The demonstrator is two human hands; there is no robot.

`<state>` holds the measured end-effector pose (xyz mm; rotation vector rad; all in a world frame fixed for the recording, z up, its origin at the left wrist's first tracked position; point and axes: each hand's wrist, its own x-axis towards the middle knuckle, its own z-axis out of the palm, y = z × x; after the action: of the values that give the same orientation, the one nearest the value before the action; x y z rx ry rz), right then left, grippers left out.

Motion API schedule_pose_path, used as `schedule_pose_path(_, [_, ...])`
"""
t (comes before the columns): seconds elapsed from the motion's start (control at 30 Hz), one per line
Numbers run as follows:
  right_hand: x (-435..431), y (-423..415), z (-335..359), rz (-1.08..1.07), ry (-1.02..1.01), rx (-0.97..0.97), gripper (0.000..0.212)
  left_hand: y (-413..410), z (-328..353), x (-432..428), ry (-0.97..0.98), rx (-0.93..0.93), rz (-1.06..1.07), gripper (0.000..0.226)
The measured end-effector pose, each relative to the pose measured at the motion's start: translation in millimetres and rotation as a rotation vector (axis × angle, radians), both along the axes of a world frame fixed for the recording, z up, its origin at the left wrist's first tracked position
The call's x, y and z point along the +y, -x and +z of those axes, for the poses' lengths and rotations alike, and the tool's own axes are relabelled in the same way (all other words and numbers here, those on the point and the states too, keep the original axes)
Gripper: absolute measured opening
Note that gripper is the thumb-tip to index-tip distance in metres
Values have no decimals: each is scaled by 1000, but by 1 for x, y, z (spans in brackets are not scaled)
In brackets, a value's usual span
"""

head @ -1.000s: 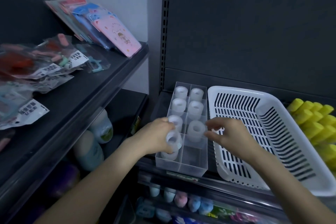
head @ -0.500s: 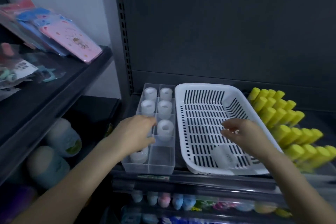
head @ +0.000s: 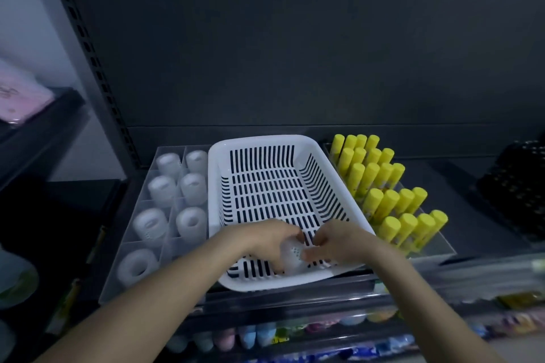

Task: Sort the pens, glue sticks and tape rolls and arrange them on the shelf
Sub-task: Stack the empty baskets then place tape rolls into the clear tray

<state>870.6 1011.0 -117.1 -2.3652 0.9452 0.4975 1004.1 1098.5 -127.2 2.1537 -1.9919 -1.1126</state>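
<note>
While other tape rolls (head: 137,264) stand in the clear tray (head: 182,250), one tape roll (head: 292,253) sits at the front of the white basket (head: 215,186), between both hands: the left hand (head: 265,242) curls round it, and the right hand (head: 339,242) pinches its edge.

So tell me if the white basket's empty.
Almost empty: the white basket holds one tape roll, gripped by left hand and right hand; its visible floor is bare.

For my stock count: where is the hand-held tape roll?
Head view, centre bottom: the tape roll is at the near end of the white basket, gripped by left hand and right hand.
</note>
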Motion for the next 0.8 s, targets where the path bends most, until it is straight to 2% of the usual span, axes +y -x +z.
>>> schedule_pose_path(0.1, [4,-3,-1,-2,-42,-17,49,-9,-3,-3,56,-4,123,53])
schedule_pose_path(0.2, [8,-13,-4,3,-56,-58,32,-17,-5,-1,78,-44,195,68])
schedule_pose_path(0.23, [8,-15,-4,17,-49,-67,32,-19,-5,0,81,-57,193,70])
schedule_pose_path(0.3, [4,-16,-4,19,-3,-98,43,-23,-4,4,98,-79,194,66])
schedule_pose_path(0.37, [-1,-11,0,-41,-29,-213,48,-27,1,11,151,-81,235,60])
schedule_pose_path(0.5, [0,0,12,-124,-299,-433,59,-37,20,37,347,128,443,51])
schedule_pose_path(0.63, [17,-9,21,-36,-219,-538,42,-56,38,80,467,363,626,62])
schedule_pose_path(0.8, [47,-39,39,76,-208,-633,40,-92,46,144,521,434,788,64])
